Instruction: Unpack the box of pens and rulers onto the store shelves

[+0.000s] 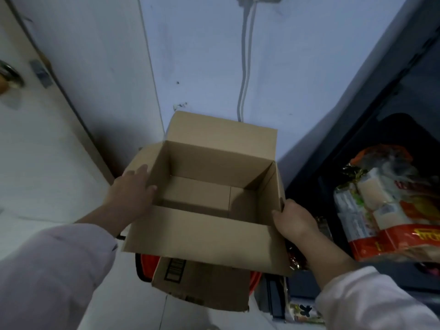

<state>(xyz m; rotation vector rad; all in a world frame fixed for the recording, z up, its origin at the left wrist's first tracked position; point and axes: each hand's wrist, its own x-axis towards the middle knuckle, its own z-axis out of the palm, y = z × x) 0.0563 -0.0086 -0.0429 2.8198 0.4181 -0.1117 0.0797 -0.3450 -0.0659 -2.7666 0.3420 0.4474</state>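
Pale, matte-painted walls meet in a corner, and a thin white cable runs straight down one of them. A smooth white door with a round metal knob stands at the left.

Low in front of that corner is the cardboard box, plain brown corrugated board and rectangular. Its four top flaps are folded open: the far one stands upright and the near one slopes toward the camera. Inside, the bare bottom flaps meet at a straight seam.

The left hand lies against the left flap with its fingers spread and fairly straight. The thumb sits at the rim, and it seems to press rather than clasp, though the angle leaves that unsure. The right hand grips the box's right wall near the front corner, fingers curled round the outside and thumb on the edge. Both arms wear loose, soft pale sleeves.

Under the box sits another piece of brown cardboard with a printed black barred mark and a ragged lower edge. It lies partly over something glossy and orange-red.

At the right is a dark shelf unit. It holds crinkled clear-plastic packets with red and orange print over pale blocks.
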